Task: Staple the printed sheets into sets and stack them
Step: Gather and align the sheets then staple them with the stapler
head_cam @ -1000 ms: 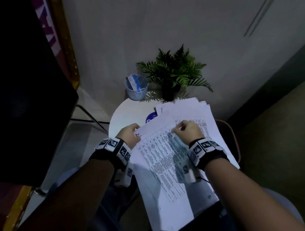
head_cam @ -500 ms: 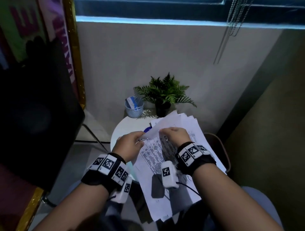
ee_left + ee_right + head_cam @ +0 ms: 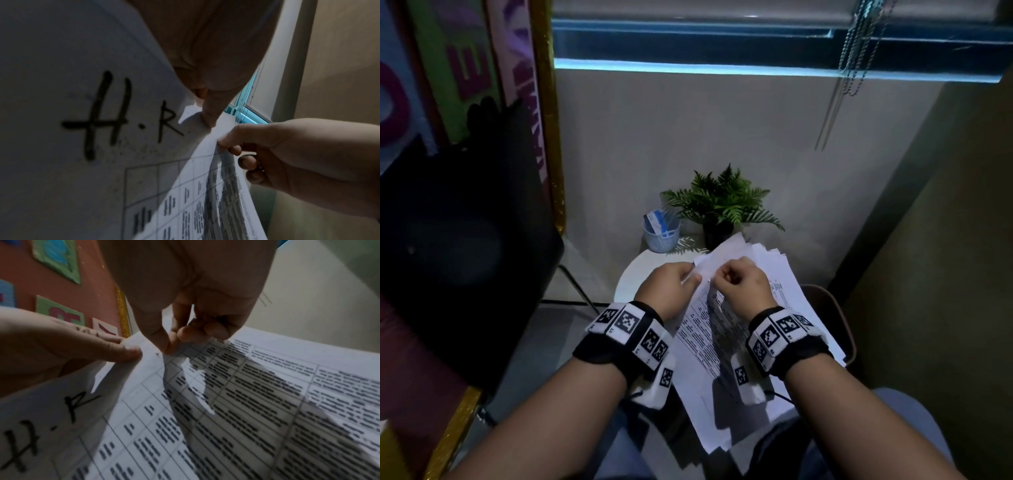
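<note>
The left hand (image 3: 671, 286) pinches the top corner of a thin white printed paper sheet (image 3: 115, 426), gridded with a table and hand-marked "H.R" in black ink. The right hand (image 3: 743, 286) pinches the neighbouring sheet's corner. Both sheets lift off the fanned white paper stack (image 3: 787, 284) on the round white table (image 3: 640, 277).
</note>
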